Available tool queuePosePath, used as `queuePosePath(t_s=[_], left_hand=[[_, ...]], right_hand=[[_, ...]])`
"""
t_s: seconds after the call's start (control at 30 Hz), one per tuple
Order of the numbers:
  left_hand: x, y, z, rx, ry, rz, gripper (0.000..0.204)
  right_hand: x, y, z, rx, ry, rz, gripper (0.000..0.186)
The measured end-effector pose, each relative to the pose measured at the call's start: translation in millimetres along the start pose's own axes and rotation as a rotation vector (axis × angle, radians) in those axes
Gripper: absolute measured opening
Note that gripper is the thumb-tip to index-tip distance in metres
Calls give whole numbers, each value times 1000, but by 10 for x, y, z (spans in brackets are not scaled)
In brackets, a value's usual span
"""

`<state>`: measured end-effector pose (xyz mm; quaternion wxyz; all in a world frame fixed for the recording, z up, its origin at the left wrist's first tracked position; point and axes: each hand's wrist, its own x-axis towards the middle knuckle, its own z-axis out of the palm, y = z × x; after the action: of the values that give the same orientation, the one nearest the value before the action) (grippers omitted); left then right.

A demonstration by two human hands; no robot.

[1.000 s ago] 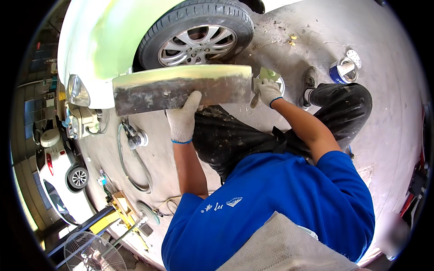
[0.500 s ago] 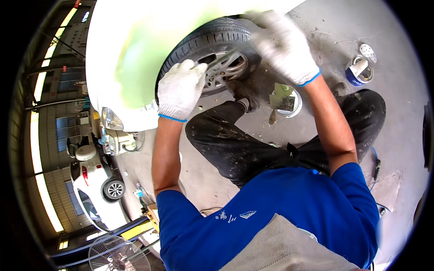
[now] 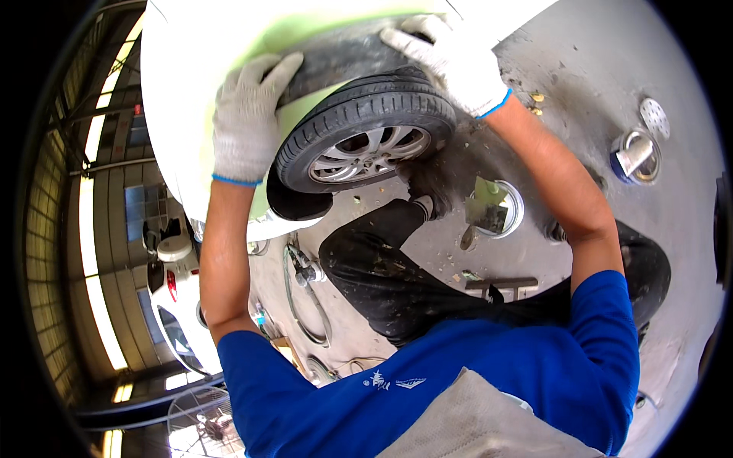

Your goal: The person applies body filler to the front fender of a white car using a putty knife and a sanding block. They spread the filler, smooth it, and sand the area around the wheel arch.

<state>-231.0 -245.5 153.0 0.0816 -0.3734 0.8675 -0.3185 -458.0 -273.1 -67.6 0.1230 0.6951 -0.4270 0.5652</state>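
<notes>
A long, flat, dark grey strip (image 3: 343,55) spans the car's pale green-and-white wheel-arch panel (image 3: 187,23), just above the tyre (image 3: 343,103). My left hand (image 3: 248,122), in a white knitted glove with a blue cuff, grips the strip's left end, thumb against it. My right hand (image 3: 458,65), gloved the same way, has its other end, with a finger stretched along the strip. The strip follows the panel's curve and seems to lie on it. Fingers at both ends are partly hidden. Below is the silver alloy wheel (image 3: 370,156).
On the floor between my legs stands an open tin (image 3: 513,210) with a green-grey sheet and a spatula-like tool at its rim. A blue tin (image 3: 637,156) and its perforated disc (image 3: 654,117) are farther right. A hose (image 3: 294,294) lies at left; a white car (image 3: 179,313) stands behind.
Both hands have moved up from in front of the wheel to the panel above it. The thin strip, blurred between them before, now lies across the panel. My view has shifted too.
</notes>
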Motion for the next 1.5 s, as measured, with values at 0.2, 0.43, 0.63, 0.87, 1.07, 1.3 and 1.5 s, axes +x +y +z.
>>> queuePosePath(t_s=[0.2, 0.43, 0.63, 0.87, 1.07, 1.3, 1.5], left_hand=[[429, -155, 274, 161, 118, -20, 60], [464, 0, 276, 102, 114, -106, 61], [408, -24, 257, 165, 81, -106, 64], [389, -16, 319, 217, 71, -151, 64], [338, -143, 278, 226, 72, -159, 65], [299, -156, 311, 210, 126, -169, 65], [365, -162, 359, 148, 186, -96, 67]], right_hand=[[263, 486, 347, 71, 132, -44, 62], [383, 539, 427, 98, 168, -61, 62], [304, 467, 431, 107, 161, -75, 62], [324, 467, 472, 101, 173, -76, 61], [336, 464, 513, 98, 183, -84, 61], [347, 485, 592, 110, 212, -72, 61], [296, 515, 613, 104, 251, -55, 61]])
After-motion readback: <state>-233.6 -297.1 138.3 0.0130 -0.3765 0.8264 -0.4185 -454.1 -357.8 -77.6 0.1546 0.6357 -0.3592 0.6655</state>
